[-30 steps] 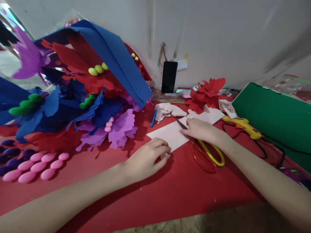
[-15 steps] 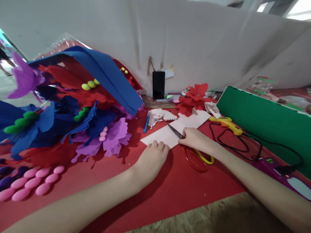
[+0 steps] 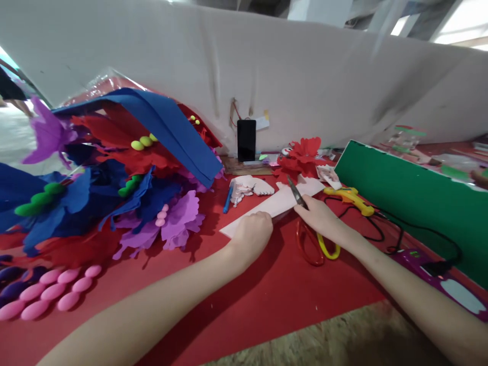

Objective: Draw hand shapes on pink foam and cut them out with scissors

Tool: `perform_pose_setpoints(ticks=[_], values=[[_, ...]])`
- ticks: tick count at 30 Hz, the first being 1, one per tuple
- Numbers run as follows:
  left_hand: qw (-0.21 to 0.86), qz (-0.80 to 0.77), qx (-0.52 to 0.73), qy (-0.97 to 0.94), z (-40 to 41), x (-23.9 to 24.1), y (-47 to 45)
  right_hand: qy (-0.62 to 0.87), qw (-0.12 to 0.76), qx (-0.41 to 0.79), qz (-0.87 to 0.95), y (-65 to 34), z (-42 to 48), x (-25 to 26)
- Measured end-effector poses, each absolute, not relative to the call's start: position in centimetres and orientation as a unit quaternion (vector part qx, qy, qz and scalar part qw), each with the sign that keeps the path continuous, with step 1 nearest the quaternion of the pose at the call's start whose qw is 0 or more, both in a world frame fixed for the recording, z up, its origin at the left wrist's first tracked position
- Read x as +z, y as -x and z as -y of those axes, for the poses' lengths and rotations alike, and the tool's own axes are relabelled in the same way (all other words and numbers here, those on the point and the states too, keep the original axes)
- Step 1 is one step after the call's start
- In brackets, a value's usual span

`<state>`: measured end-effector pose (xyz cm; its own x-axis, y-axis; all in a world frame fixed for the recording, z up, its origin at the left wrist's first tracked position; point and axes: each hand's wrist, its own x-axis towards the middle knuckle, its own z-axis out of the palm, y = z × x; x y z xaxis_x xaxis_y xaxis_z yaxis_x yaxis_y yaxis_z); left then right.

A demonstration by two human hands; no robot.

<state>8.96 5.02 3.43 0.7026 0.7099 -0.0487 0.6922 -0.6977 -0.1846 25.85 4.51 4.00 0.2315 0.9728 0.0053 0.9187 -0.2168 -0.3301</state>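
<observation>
In the head view, my left hand (image 3: 252, 235) is closed, fingers curled on the near edge of a white sheet of paper (image 3: 276, 202). My right hand (image 3: 318, 214) grips a pair of scissors (image 3: 296, 192) around the middle. Their dark blades point up and away over the paper's right part, and the red and yellow handle loops hang below the palm. Beyond the paper lie white paper cutouts (image 3: 251, 186) with a blue pen (image 3: 228, 197) at their left. A red paper flower (image 3: 301, 158) touches the paper's far side.
Blue, red and purple flowers (image 3: 152, 203) pile up at left, with pink egg-shaped pieces (image 3: 53, 291) in front. A yellow glue gun (image 3: 351, 198) with a black cord lies right, near a purple power strip (image 3: 430, 274) and a green board (image 3: 412, 203). A phone (image 3: 246, 140) stands behind.
The scissors have swung from pointing left to pointing up and away, and my right hand has shifted right. My left hand has curled in, and the paper shows a narrower face.
</observation>
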Motion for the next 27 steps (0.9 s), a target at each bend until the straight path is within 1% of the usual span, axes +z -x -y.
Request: perform_pose_setpoints(ticks=[6, 10, 12, 15, 18, 20, 24, 27], values=[[0.083, 0.34, 0.044, 0.936, -2.5, 4.9, -6.3, 0.8, 0.159, 0.05, 0.577, -28.6, -3.6, 6.3], [0.092, 0.318, 0.049, 0.942, -0.3, 4.6, -4.3, 0.801, 0.154, 0.056, 0.576, -30.1, -3.6, 7.6], [0.092, 0.283, 0.045, 0.954, 0.4, 3.8, -3.5, 0.804, 0.142, 0.056, 0.575, -30.6, -3.7, 8.0], [0.126, 0.174, -0.024, 0.976, 0.8, 2.4, -2.5, 0.79, 0.112, 0.062, 0.599, -30.7, -4.0, 8.2], [0.148, 0.107, -0.093, 0.979, 0.8, 1.5, -1.8, 0.75, 0.071, 0.083, 0.653, -29.8, -4.2, 7.3], [0.161, 0.074, -0.117, 0.977, 0.5, 1.3, -1.4, 0.717, 0.041, 0.095, 0.689, -28.9, -4.5, 6.0], [0.17, 0.042, -0.107, 0.979, -1.0, 1.6, -0.7, 0.672, 0.002, 0.089, 0.736, -27.4, -5.9, 3.2], [0.175, 0.07, -0.082, 0.979, -2.6, 1.8, -0.1, 0.665, 0.017, 0.066, 0.744, -26.8, -7.1, 2.1]])
